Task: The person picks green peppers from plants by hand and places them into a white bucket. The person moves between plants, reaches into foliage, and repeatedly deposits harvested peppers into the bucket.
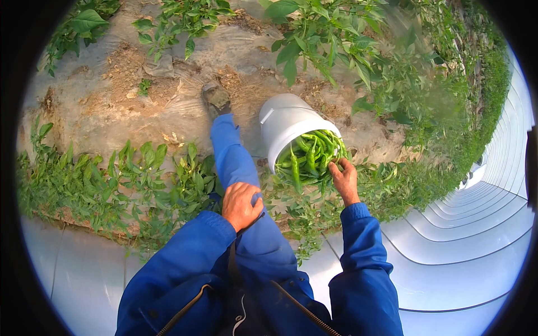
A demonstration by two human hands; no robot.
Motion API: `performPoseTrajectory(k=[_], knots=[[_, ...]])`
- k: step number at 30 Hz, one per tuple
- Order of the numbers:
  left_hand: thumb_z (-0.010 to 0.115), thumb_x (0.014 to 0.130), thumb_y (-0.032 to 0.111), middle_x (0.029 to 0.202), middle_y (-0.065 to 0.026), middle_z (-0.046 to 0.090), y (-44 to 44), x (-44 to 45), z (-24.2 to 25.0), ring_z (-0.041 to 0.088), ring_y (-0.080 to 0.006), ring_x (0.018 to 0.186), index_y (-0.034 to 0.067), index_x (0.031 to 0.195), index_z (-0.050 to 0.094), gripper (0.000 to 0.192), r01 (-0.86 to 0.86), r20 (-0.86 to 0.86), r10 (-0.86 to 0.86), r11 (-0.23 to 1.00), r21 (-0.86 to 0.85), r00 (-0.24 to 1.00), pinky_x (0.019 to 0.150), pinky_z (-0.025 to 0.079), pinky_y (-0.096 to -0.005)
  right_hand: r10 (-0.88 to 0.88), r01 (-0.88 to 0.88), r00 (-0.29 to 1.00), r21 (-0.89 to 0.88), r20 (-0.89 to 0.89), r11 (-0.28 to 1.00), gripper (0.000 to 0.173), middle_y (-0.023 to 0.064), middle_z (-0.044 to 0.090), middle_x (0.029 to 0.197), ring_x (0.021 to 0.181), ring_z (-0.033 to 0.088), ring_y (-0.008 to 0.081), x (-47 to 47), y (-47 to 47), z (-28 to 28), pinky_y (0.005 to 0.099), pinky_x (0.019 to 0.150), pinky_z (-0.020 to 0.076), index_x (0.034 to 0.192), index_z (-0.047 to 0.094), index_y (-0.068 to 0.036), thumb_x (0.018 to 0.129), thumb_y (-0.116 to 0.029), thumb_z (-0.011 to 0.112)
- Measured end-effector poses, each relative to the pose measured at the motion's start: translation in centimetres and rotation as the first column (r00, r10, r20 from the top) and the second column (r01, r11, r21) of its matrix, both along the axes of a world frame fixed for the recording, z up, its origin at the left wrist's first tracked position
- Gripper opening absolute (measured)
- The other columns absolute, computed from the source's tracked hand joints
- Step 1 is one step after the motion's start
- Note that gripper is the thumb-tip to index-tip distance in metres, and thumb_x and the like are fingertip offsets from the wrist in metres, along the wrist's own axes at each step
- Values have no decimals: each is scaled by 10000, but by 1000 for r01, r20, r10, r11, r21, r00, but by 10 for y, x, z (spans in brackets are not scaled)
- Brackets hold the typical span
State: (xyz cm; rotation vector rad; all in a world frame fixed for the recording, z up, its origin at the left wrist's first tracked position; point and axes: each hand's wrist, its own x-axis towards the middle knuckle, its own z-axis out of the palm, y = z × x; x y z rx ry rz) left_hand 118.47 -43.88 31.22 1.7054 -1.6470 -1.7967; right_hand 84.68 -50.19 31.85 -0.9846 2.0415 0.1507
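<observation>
A white plastic bucket (290,111) with a wire handle leans over, its mouth tilted towards me. Long green chili peppers (315,153) fill it up to the rim, and some hang over the edge. My right hand (345,178) is at the right side of the mouth, thumb and fingers bent against the outermost peppers. Whether the fingers grip a pepper or only touch the pile is not clear. My left hand (242,206) rests on the knee of my blue trousers (233,151), its thumb apart and its fingertips partly hidden.
Leafy pepper plants (145,168) line the near side, with taller ones (332,33) beyond the bucket. Between them runs soil under dusty plastic film (168,96), where my shoe (216,100) stands. A pale greenhouse sheet wall (454,248) with curved ribs lies close behind the near row.
</observation>
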Motion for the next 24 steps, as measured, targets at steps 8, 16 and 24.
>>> performPoseTrajectory(k=[8,16,24], knots=[[706,794,179,932,-100,675,-19,-52,3,614,-296,969,56,964,672,212,39,21,-40,998,40,999,902,441,-417,-419,432,897,-85,139,898,261,56,698,907,790,588,100,5,25,-6,282,723,494,1033,683,31,931,-206,718],[708,821,213,1047,-122,638,-72,-78,-4,587,-335,999,41,1024,649,272,-7,57,5,999,36,998,886,468,-446,-526,505,846,-183,-89,843,228,25,644,889,795,538,105,43,55,-3,267,733,466,1009,662,9,957,-208,713],[653,935,276,1139,-178,624,-98,11,41,593,-370,1079,17,1136,626,329,93,171,-127,976,195,977,933,491,-453,-393,319,884,-288,-254,903,479,147,579,1138,991,577,272,64,62,-10,382,891,486,1240,591,29,901,-256,776]])
